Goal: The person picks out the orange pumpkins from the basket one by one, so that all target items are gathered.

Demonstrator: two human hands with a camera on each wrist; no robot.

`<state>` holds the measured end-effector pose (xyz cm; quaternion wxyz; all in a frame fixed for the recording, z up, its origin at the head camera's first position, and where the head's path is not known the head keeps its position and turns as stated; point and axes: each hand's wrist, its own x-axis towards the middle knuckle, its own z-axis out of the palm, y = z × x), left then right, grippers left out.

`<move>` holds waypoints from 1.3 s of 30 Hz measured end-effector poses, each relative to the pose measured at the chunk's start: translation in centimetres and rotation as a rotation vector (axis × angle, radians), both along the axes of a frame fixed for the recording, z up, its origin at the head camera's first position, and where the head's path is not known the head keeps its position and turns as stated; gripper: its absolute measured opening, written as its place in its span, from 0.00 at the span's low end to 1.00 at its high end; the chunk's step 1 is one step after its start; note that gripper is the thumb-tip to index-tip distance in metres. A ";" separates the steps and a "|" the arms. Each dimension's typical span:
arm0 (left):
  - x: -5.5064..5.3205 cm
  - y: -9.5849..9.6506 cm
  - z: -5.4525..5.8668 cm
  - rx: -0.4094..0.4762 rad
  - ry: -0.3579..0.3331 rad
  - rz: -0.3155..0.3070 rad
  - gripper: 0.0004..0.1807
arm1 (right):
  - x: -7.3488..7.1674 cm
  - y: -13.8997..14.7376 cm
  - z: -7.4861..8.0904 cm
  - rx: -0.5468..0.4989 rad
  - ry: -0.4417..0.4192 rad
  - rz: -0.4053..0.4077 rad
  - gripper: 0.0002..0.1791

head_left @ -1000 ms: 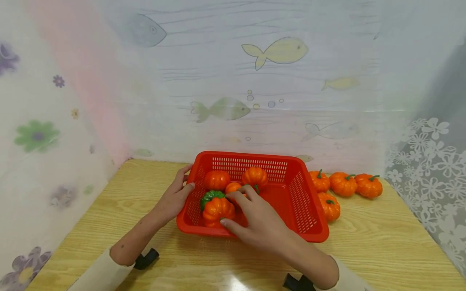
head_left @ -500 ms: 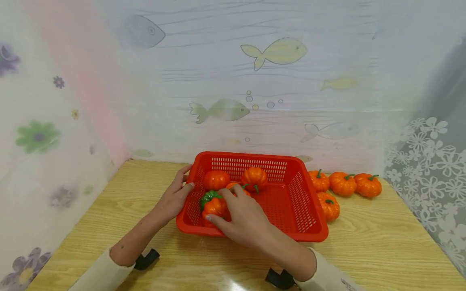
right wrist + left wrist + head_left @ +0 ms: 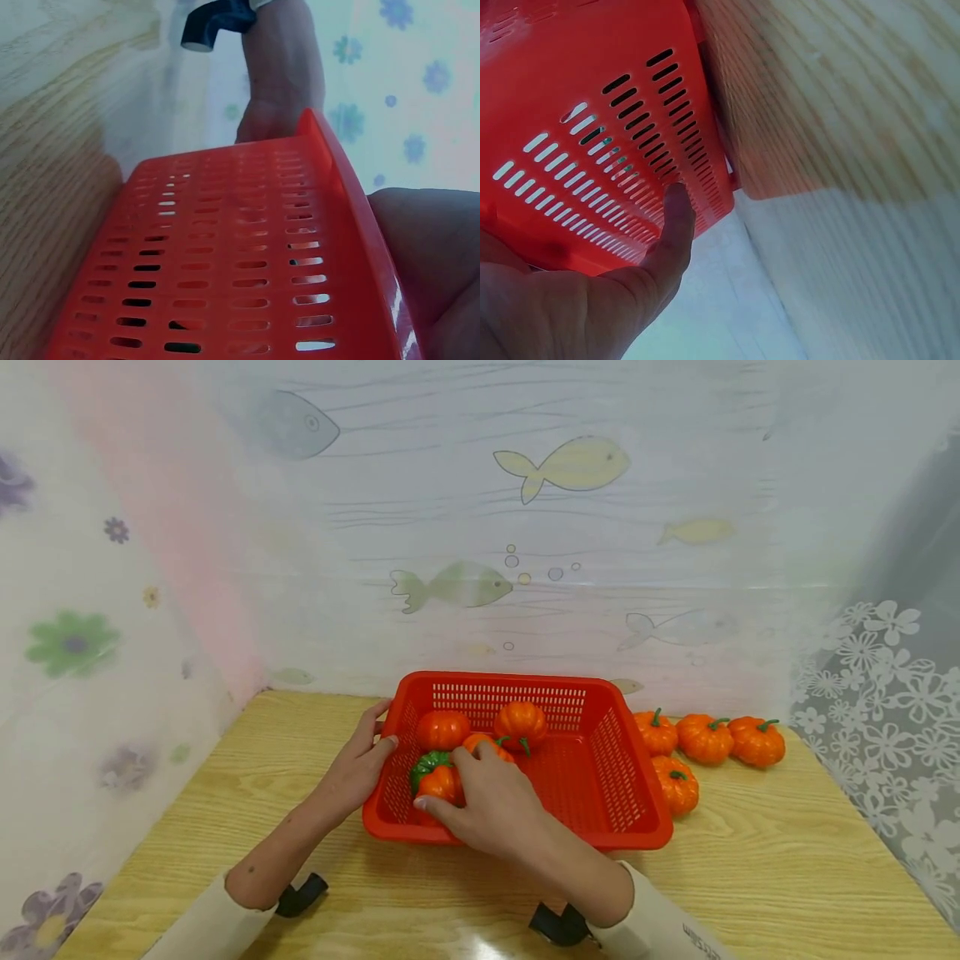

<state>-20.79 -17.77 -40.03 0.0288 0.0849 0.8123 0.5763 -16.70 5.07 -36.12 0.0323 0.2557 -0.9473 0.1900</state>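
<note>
On the wooden table [image 3: 780, 860] we see a red basket [image 3: 570, 777], and near its front left corner lies an orange pumpkin [image 3: 438, 785]. It sits under and partly hidden by the right hand [image 3: 495, 802], which comes over the near rim. We find the thumb on the pumpkin's near left side and the fingers curled over its far right side, so the hand is clasped round it; the palm hides the rest from us.

Against that pumpkin's far left side we see a green vegetable [image 3: 426, 768], with a redder vegetable [image 3: 444, 729] behind. A middle pumpkin [image 3: 474, 742] shows just beyond the right hand's fingers, and a back pumpkin [image 3: 521, 724] lies near the far wall.

At the basket's left side, the left hand [image 3: 356, 777] grips the wall, thumb at the rim and fingers outside.

Beyond the right side we count four loose pumpkins [image 3: 705, 739], three in a row and one nearer.
</note>
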 end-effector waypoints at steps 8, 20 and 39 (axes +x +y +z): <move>0.6 0.0 0.1 -0.012 0.004 0.020 0.35 | -0.2 0.1 0.1 -0.022 -0.068 0.011 0.39; 1.6 0.3 0.3 -0.030 0.000 0.044 0.34 | -0.2 0.0 0.4 -0.044 -0.141 0.010 0.45; 3.2 0.8 0.4 -0.012 0.020 0.063 0.35 | 1.4 1.8 1.1 -0.123 -0.142 0.036 0.36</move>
